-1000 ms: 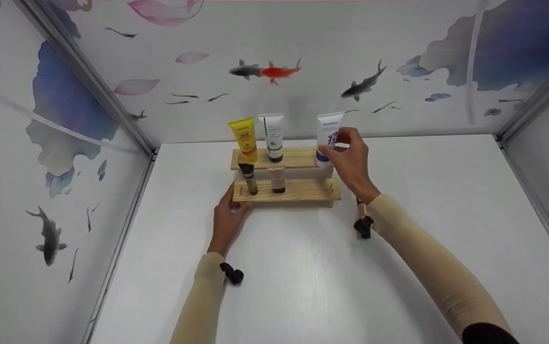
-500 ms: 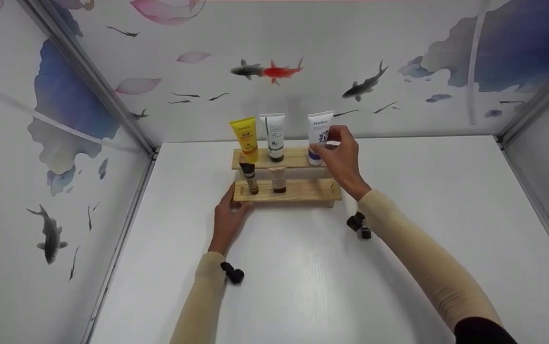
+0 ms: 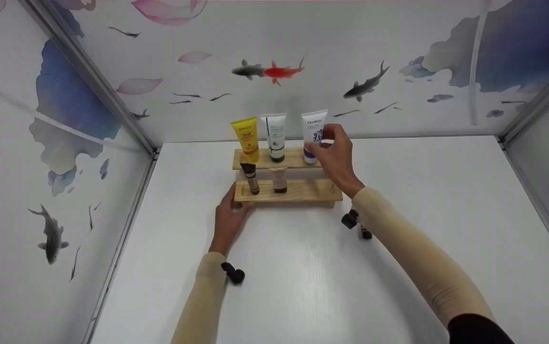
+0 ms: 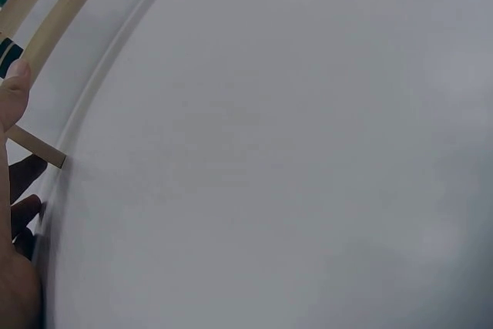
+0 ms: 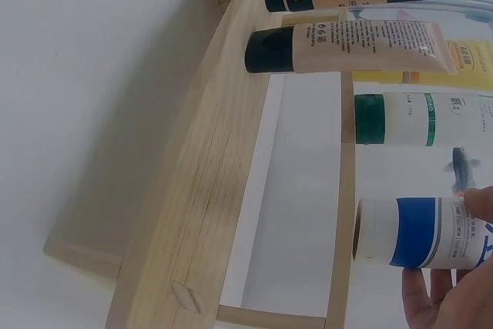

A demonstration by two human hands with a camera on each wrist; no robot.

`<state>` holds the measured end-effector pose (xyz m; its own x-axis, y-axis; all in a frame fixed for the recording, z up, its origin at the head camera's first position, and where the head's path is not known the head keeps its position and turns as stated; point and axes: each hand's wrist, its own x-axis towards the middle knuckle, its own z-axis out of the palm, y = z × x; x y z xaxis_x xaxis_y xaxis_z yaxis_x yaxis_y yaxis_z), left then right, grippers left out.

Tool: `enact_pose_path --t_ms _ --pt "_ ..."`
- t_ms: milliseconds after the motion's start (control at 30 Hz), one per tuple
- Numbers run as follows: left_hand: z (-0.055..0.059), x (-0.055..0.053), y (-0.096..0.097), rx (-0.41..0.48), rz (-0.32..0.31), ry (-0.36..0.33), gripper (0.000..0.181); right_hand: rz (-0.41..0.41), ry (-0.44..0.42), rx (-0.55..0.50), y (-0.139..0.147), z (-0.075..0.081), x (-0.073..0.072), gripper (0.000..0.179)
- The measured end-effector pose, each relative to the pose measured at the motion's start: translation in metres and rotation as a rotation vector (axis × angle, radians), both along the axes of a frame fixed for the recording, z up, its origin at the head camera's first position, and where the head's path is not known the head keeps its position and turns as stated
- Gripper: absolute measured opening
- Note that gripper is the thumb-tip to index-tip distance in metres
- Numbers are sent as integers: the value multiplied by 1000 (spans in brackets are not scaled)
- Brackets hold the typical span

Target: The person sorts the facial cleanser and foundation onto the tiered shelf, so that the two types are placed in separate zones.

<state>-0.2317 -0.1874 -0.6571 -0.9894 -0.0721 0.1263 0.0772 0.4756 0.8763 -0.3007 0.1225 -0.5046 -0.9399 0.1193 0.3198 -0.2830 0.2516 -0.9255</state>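
Observation:
My right hand (image 3: 336,155) pinches a white squeeze tube with a blue band (image 3: 313,136) between thumb and fingers. The tube stands cap down at the right of the upper step of a two-step wooden rack (image 3: 303,191). In the right wrist view its white cap (image 5: 376,230) is right at the upper board's edge. My left hand (image 3: 229,220) grips the rack's front left corner, the thumb (image 4: 17,86) at the board and the fingers around the leg. A white tube with a green cap (image 3: 275,136) and a yellow tube (image 3: 247,138) stand farther left on the upper step.
On the lower step are a slim black-and-beige tube (image 3: 250,177) and a beige tube with a dark cap (image 3: 279,180). Another dark-capped tube (image 3: 365,233) lies on the white table (image 3: 293,286), partly hidden by my right sleeve. A printed wall panel (image 3: 183,114) rises close behind the rack.
My right hand has moved left along the upper step with the white-and-blue tube, bringing it nearer the green-capped tube. My left hand stays at the rack's corner.

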Motion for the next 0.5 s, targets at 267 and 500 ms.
enact_pose_path --t_ms 267,500 --pt "-1 1 0 25 -4 -2 91 8 -20 7 -2 -1 -2 51" --pt "-1 1 0 28 -15 2 91 33 -40 25 -2 -2 -1 52"
